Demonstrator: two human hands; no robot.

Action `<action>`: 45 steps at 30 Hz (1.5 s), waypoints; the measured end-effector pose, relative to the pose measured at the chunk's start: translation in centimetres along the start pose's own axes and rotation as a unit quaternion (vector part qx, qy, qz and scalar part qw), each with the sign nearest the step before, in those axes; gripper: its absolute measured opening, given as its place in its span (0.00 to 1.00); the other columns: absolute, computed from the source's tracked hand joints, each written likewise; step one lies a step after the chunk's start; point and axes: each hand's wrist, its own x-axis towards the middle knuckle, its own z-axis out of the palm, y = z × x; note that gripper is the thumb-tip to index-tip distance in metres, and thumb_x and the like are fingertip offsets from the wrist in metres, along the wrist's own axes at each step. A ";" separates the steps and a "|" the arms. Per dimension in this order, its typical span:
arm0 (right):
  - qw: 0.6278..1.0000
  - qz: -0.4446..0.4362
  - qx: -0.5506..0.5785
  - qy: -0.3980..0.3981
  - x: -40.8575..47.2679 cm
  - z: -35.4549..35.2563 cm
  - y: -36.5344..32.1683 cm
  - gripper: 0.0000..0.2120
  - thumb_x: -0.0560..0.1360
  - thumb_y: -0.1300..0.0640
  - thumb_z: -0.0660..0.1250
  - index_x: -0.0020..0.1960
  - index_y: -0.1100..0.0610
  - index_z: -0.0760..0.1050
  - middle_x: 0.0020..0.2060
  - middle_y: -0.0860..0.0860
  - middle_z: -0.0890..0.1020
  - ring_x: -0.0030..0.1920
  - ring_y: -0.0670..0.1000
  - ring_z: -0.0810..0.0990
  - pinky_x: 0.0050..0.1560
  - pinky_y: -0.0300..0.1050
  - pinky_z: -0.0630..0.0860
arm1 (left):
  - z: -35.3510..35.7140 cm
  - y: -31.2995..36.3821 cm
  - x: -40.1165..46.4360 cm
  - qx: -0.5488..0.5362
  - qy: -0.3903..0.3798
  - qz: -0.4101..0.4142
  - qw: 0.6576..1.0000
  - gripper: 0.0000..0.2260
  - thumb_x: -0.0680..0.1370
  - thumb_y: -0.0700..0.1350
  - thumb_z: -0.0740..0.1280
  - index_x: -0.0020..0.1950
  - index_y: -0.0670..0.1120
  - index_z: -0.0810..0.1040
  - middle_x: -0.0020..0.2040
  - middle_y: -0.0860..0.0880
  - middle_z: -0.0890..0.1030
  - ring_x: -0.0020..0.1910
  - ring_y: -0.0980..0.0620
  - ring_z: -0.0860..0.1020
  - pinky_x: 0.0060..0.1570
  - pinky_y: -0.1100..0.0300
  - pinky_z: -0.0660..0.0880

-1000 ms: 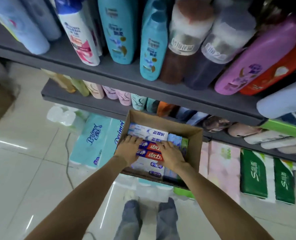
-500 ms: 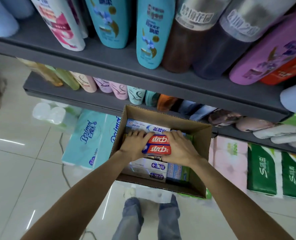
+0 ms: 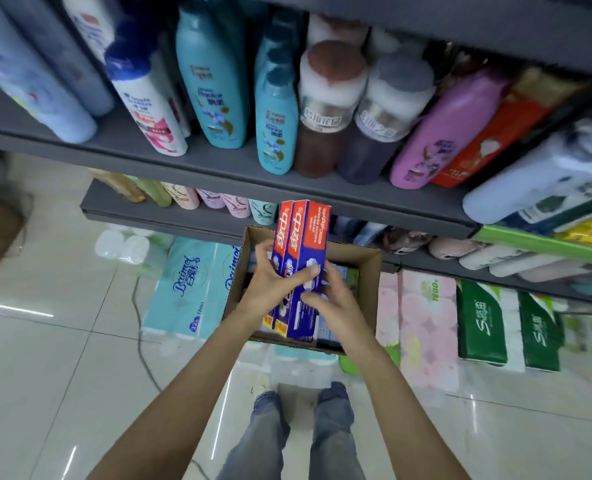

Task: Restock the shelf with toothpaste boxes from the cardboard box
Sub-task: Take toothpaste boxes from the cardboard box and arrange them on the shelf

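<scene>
Two red-and-blue toothpaste boxes (image 3: 303, 244) stand side by side on end above the open cardboard box (image 3: 369, 282). My left hand (image 3: 270, 289) grips their left side, thumb across the front. My right hand (image 3: 332, 303) holds their lower right edge with curled fingers. More toothpaste boxes (image 3: 339, 275) lie inside the cardboard box, mostly hidden behind my hands. The grey shelf (image 3: 218, 164) just above carries shampoo bottles.
Shampoo bottles (image 3: 215, 81) crowd the upper shelf; smaller bottles (image 3: 211, 199) line the lower shelf (image 3: 156, 220). Tissue packs (image 3: 190, 282) and green paper packs (image 3: 485, 323) sit on the tiled floor (image 3: 45, 358) around the cardboard box. My legs (image 3: 305, 434) are below.
Both hands have lifted the two red-and-blue toothpaste boxes out of the cardboard box and turned them from flat to upright. The view has tilted upward toward the shelves.
</scene>
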 end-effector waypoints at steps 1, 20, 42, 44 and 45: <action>1.000 -0.008 -0.023 -0.006 -0.9 0.3 -0.8 0.23 0.75 0.61 0.67 0.66 0.48 0.64 0.58 0.44 0.77 0.54 0.42 0.79 0.55 0.44 0.78 | -0.1 0.8 -0.8 -0.009 0.002 0.001 1.000 0.27 0.70 0.45 0.74 0.61 0.52 0.59 0.51 0.55 0.77 0.47 0.58 0.80 0.50 0.61 0.77; 0.996 -0.031 0.054 0.067 -9.9 -4.5 -9.5 0.27 0.67 0.57 0.74 0.64 0.54 0.69 0.46 0.53 0.83 0.42 0.51 0.82 0.46 0.47 0.79 | -0.1 8.3 -10.6 -0.031 0.081 0.085 0.993 0.31 0.59 0.55 0.79 0.58 0.52 0.71 0.47 0.51 0.83 0.41 0.51 0.83 0.43 0.59 0.79; 0.747 -0.365 -0.484 0.273 -10.2 -26.9 -35.6 0.23 0.68 0.55 0.75 0.61 0.55 0.76 0.55 0.55 0.81 0.53 0.56 0.79 0.55 0.47 0.72 | 7.7 27.9 -8.1 0.117 0.113 0.363 0.918 0.25 0.68 0.49 0.76 0.60 0.57 0.68 0.52 0.60 0.79 0.46 0.66 0.78 0.44 0.75 0.72; 0.754 -0.342 -0.508 0.238 -8.5 -27.4 -36.4 0.24 0.67 0.53 0.75 0.62 0.51 0.75 0.55 0.54 0.81 0.54 0.56 0.79 0.57 0.49 0.73 | 8.2 28.7 -7.5 0.089 0.108 0.349 0.927 0.23 0.70 0.50 0.74 0.61 0.54 0.68 0.54 0.56 0.79 0.50 0.60 0.79 0.50 0.66 0.74; 0.755 -0.337 -0.519 0.216 -7.3 -27.3 -36.7 0.24 0.68 0.52 0.75 0.62 0.51 0.74 0.56 0.54 0.81 0.56 0.56 0.78 0.57 0.49 0.73 | 8.4 29.0 -7.2 0.067 0.100 0.334 0.935 0.21 0.71 0.51 0.73 0.60 0.52 0.69 0.54 0.53 0.80 0.50 0.55 0.80 0.51 0.60 0.76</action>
